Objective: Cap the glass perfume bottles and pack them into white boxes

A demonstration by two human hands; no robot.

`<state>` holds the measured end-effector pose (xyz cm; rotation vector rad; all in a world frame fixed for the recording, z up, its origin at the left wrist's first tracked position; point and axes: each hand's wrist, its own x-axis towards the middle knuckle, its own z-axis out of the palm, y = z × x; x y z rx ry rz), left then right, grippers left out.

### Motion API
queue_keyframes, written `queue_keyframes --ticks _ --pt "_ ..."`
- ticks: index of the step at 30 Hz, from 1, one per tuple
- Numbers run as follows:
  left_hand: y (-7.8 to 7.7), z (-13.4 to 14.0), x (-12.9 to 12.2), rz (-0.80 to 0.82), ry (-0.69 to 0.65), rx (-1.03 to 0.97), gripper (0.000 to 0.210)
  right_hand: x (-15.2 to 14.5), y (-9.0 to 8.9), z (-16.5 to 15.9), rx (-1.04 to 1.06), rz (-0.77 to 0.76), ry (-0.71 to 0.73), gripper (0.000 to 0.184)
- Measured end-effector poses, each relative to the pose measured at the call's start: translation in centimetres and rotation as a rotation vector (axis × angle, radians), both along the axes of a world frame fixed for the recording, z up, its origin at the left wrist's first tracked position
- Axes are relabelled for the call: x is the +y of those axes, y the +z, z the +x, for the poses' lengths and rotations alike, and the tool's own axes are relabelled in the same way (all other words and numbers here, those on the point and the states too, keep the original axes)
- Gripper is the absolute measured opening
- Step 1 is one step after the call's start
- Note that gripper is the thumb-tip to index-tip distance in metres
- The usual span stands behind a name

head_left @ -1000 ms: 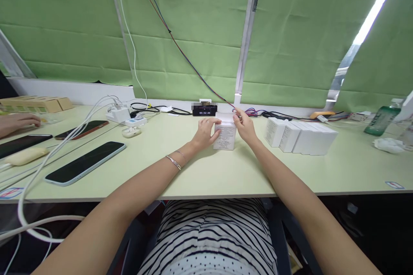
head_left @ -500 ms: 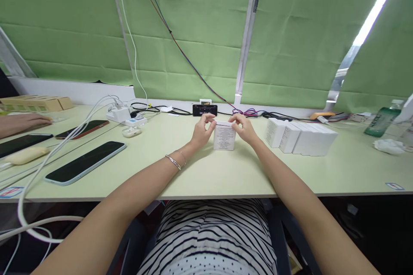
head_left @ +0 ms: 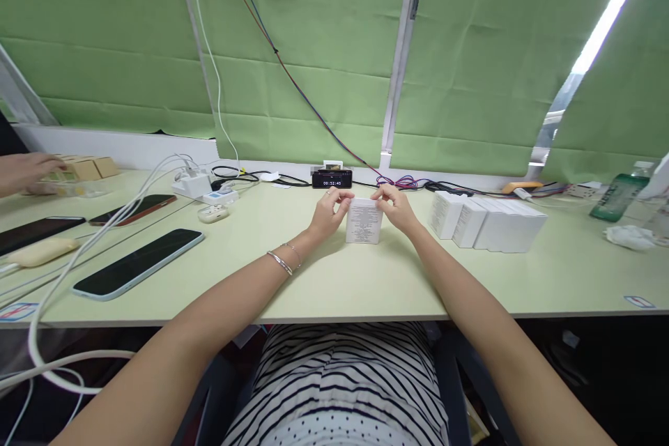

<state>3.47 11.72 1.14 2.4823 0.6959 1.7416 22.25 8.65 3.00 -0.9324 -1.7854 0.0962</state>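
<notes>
A small white box (head_left: pixel 364 223) with fine printed text on its near face stands upright on the table (head_left: pixel 334 286). My left hand (head_left: pixel 329 212) grips its upper left corner between thumb and fingers. At the upper right corner, my right hand (head_left: pixel 396 207) pinches the box the same way. The top edge looks closed and flat. Fingertips behind the box are partly hidden. To the right of my right hand stands a row of several similar white boxes (head_left: pixel 496 224), close against one another.
Behind the box a phone (head_left: pixel 332 179) showing a timer leans near cables. Phones (head_left: pixel 139 263), a power strip (head_left: pixel 217 196) and white cables lie on the left. A co-worker's hand (head_left: pixel 31 171) touches cardboard boxes (head_left: pixel 86 167) there. A green bottle (head_left: pixel 619 195) and crumpled tissue (head_left: pixel 630 237) are far right.
The flap at the top of the box has gone down, and my fingers have shifted slightly. At the far left, the co-worker's hand has moved up onto the cardboard boxes.
</notes>
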Motion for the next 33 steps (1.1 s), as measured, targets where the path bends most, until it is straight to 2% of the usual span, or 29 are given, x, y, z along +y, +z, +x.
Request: queue_keyframes --ticks 16,23,26,30,33 --pt "-0.2 -0.1 0.3 0.013 -0.04 0.056 0.013 0.3 -0.1 0.1 0.017 0.028 0.024 0.012" --pt "-0.9 0.1 0.5 0.002 -0.01 0.062 0.014 0.2 0.5 0.2 -0.254 0.153 -0.042 0.014" --pt "-1.1 0.1 0.4 0.005 0.003 0.083 0.014 0.3 0.5 0.4 -0.242 0.112 -0.024 0.014" --pt "-0.7 -0.2 0.3 0.019 0.026 0.131 0.013 0.3 0.6 0.7 -0.124 -0.022 0.008 0.013" --pt "0.0 -0.3 0.3 0.025 0.05 0.194 0.012 0.1 0.8 0.6 -0.244 -0.004 -0.016 0.016"
